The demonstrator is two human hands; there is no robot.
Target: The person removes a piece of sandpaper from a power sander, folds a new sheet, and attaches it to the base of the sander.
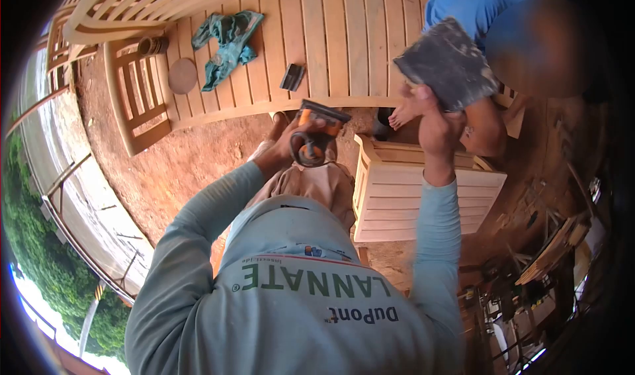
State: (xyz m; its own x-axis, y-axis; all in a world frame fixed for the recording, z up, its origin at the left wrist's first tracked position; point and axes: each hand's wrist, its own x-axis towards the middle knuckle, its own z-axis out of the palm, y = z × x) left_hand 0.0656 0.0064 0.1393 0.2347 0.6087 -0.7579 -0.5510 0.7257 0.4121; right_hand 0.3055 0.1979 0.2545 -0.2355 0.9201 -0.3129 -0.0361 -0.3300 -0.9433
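My left hand [294, 139] is wrapped around an orange and black power sander [312, 137], held over my lap with its flat pad side toward the bench. Raised on the right, my right hand [426, 107] grips the lower edge of a dark, square flat sheet [450, 64] smeared with pale dust. It looks like worn sandpaper, but I cannot make out its grit side. Beyond the sander, a small black block [292, 77] lies on the slatted wooden bench [324, 37].
A teal cloth [228, 44], a round brown disc [182, 76] and a coiled roll [153, 45] rest toward the bench's left end. Another person in a blue shirt [463, 7] sits close on the right. A pale slatted wooden piece [423, 199] stands beside my legs, on reddish dirt ground [185, 153].
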